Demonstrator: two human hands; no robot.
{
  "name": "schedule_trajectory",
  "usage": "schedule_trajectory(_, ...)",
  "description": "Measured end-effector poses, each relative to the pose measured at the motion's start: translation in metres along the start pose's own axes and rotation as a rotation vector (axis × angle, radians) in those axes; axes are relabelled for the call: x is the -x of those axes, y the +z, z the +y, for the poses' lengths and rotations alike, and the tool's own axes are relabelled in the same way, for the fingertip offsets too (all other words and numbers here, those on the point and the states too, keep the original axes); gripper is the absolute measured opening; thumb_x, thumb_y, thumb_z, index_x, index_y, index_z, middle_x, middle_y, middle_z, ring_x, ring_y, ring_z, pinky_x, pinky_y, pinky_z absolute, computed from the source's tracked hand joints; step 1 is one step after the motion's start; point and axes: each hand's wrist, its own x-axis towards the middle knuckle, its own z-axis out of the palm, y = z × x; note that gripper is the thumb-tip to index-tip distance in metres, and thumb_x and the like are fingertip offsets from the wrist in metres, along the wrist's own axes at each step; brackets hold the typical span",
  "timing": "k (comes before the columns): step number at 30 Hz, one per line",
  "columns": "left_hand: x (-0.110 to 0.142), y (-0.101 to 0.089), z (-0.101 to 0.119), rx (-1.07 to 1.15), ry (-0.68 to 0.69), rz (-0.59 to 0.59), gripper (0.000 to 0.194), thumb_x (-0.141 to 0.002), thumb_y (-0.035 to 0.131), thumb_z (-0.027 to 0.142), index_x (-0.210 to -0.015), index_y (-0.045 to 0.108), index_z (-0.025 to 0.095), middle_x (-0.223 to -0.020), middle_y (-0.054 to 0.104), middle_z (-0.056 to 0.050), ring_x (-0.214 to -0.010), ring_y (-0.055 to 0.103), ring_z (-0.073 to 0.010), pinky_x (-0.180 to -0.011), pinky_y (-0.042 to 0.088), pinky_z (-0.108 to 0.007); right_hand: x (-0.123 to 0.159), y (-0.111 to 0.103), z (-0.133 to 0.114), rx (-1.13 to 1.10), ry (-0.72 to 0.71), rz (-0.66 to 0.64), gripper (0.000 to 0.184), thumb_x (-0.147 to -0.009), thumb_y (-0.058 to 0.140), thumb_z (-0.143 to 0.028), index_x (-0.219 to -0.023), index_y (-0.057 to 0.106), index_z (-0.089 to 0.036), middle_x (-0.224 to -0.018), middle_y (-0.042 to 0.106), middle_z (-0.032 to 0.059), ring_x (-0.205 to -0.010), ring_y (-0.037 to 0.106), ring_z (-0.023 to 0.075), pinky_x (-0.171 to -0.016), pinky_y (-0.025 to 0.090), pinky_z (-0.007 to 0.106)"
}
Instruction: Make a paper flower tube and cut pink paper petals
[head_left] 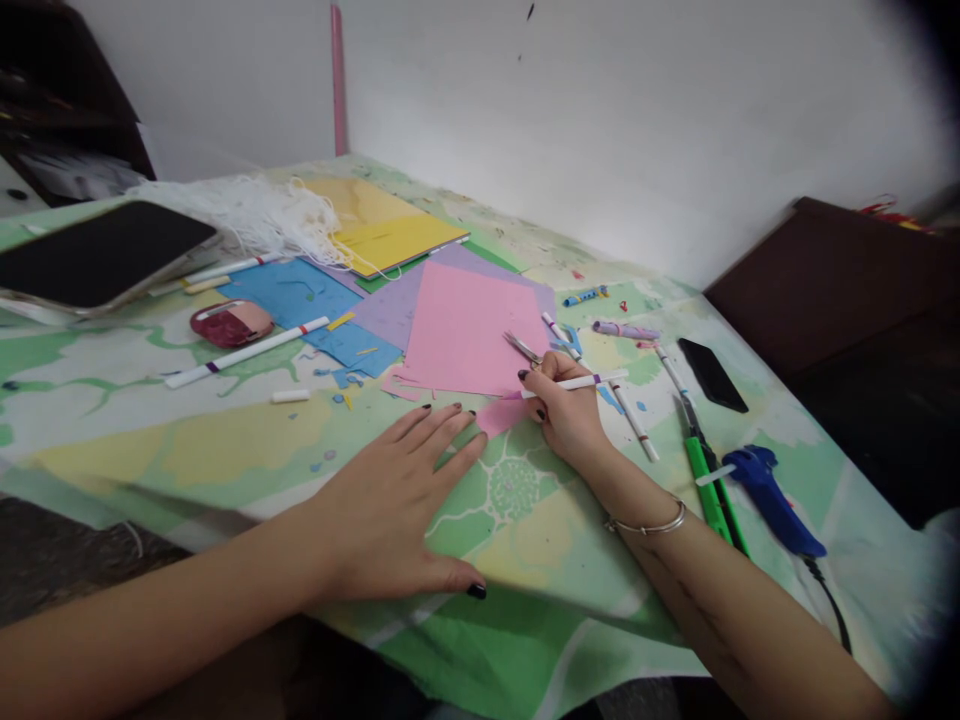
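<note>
My left hand (397, 490) lies flat on the tablecloth, fingers spread, its fingertips beside a small pink paper strip (499, 415). My right hand (566, 410) is closed around a white marker (581, 382) with a purple band, its front end low over the strip. Metal scissors (519, 347) show their blades just past my right fingers; their handles are mostly hidden, and whether the hand also touches them I cannot tell. Beyond both hands, a large pink paper sheet (472, 325) rests on a purple sheet (390, 300).
To the right are a blue glue gun (776, 500) with a cord, a green-handled tool (705, 485) and a black phone (712, 375). At left lie a tablet (105, 255), white yarn (255, 215) and a dark red case (231, 322). A yellow book (397, 240) lies behind.
</note>
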Motion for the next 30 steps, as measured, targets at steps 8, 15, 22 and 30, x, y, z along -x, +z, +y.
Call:
schedule_trajectory(8, 0.004, 0.004, -0.002, -0.003, 0.001, 0.033, 0.102, -0.068, 0.040, 0.083, -0.143, 0.031, 0.014, -0.151, 0.025, -0.018, -0.139, 0.020, -0.0339, -0.113, 0.011, -0.048, -0.004, -0.008, -0.005, -0.260, 0.135, 0.184, 0.030, -0.074, 0.064, -0.027, -0.059, 0.039, -0.021, -0.040, 0.040, -0.0093, -0.031, 0.031, 0.0041, -0.033, 0.022, 0.019)
schedule_trajectory(15, 0.003, 0.005, -0.003, -0.003, 0.012, 0.031, 0.104, -0.068, 0.038, 0.084, -0.144, 0.029, 0.014, -0.152, 0.023, -0.017, -0.140, 0.019, -0.0336, -0.113, 0.010, -0.047, 0.001, -0.008, -0.008, -0.183, 0.113, 0.041, 0.023, -0.072, 0.068, -0.028, -0.066, 0.047, -0.021, -0.043, 0.047, -0.0083, -0.035, 0.039, 0.0059, -0.036, 0.024, 0.019)
schedule_trajectory(22, 0.002, 0.005, -0.003, -0.006, 0.011, 0.030, 0.105, -0.067, 0.038, 0.083, -0.145, 0.028, 0.014, -0.152, 0.024, -0.017, -0.140, 0.019, -0.0339, -0.113, 0.010, -0.047, 0.005, -0.001, -0.014, 0.127, -0.025, -0.052, 0.032, -0.071, 0.062, -0.017, -0.052, 0.037, -0.020, -0.044, 0.042, -0.0063, -0.045, 0.036, 0.0082, -0.046, 0.028, 0.023)
schedule_trajectory(30, 0.002, 0.008, -0.004, -0.012, 0.019, 0.052, 0.102, -0.069, 0.037, 0.083, -0.144, 0.030, 0.015, -0.152, 0.024, -0.016, -0.140, 0.020, -0.0335, -0.113, 0.010, -0.046, 0.001, -0.003, -0.010, 0.228, -0.120, -0.034, 0.033, -0.066, 0.057, -0.012, -0.048, 0.031, -0.021, -0.046, 0.031, -0.0067, -0.051, 0.031, 0.0105, -0.051, 0.026, 0.026)
